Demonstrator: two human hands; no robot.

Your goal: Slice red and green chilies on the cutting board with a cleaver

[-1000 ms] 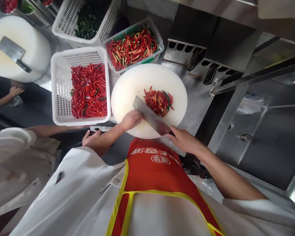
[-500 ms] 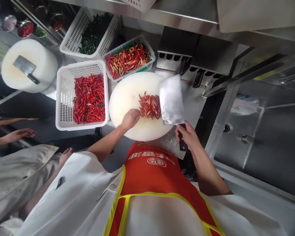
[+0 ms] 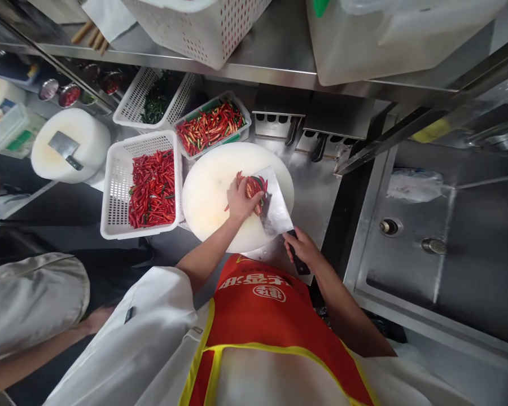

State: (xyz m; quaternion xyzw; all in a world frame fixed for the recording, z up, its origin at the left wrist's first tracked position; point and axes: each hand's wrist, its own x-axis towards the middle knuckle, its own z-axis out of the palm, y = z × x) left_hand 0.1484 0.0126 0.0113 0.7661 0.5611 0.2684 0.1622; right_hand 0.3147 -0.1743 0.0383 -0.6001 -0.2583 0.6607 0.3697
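From where I stand, the person's left hand (image 3: 240, 200) lies over the little heap of red chillies (image 3: 254, 185), which sits right of the middle on the round white chopping board (image 3: 207, 194). Its fingers are curled down and bunch the heap. The right hand (image 3: 301, 248) has its fingers closed around the dark handle of the cleaver (image 3: 274, 206), whose broad blade leans against the heap's right side. I cannot quite tell whether the edge touches the board. To my eye the cutting goes best with the fingertips tucked back, the knuckles guiding the flat of the blade, and the chillies kept tight so none roll across the steel desk (image 3: 317, 186). Left of the board is a white basket (image 3: 118, 186) of red chillies, and behind it a tray of mixed chillies (image 3: 209, 125). Half a second ago the cleaver was lifted clear to the right with its face turned up, and the left hand sat at the heap's near edge. Now the blade is down beside the heap and the hand covers it.
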